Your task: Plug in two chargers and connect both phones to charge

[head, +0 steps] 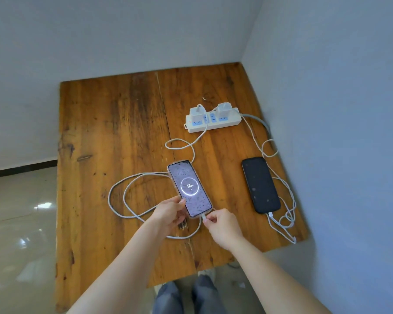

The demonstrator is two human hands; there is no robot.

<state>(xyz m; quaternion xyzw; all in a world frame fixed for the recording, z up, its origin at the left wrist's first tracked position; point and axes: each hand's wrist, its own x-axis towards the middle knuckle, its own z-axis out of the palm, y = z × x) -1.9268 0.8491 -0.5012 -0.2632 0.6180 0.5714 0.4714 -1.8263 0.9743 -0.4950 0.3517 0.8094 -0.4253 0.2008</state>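
A phone in a clear case lies mid-table, its screen lit with a ring reading 96%. My left hand grips its lower left edge. My right hand pinches the white cable plug seated in the phone's bottom port. A dark phone lies to the right, screen off, with a white cable in its bottom end. Two white chargers sit in the white power strip at the back, a cable running from each.
White cable loops spread over the wooden table left of the lit phone, and more coil by the right edge. Walls close in behind and on the right. Tiled floor lies to the left.
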